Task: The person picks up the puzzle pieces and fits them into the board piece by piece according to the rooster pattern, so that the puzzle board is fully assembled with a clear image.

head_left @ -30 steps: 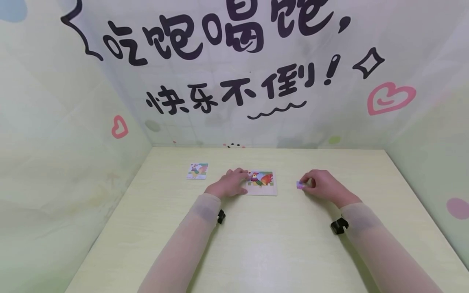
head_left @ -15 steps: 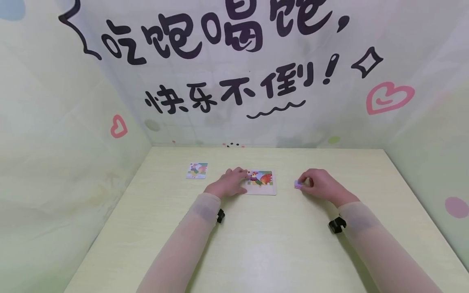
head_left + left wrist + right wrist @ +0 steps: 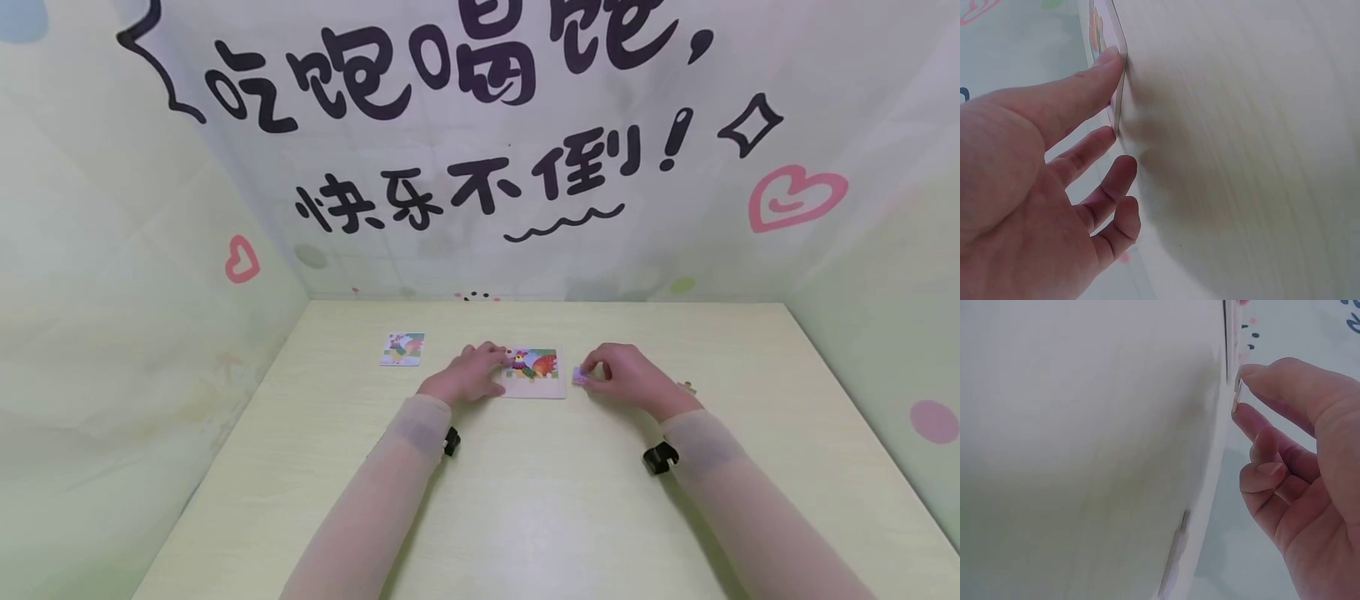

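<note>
A rooster puzzle board (image 3: 534, 392) lies flat on the table, its lower strip pale and bare of picture. My left hand (image 3: 467, 375) holds the board at its left side. In the left wrist view the thumb (image 3: 1100, 69) lies over the board's edge and the index fingertip is at its corner. Just right of the board, my right hand (image 3: 630, 375) pinches a small purple-pink puzzle piece (image 3: 579, 376) between thumb and fingers. The right wrist view shows this piece (image 3: 1237, 397) edge-on, held just off the table or touching it; I cannot tell which.
Another puzzle piece (image 3: 686, 387) lies on the table behind the right wrist. A square rooster picture card (image 3: 402, 349) lies left of the left hand. A printed cloth wall (image 3: 420, 267) stands along the table's back edge, with cloth on both sides.
My right hand has moved left with the puzzle piece, close to the board's right edge. The loose piece behind the wrist has come into view. The left hand stays on the board.
</note>
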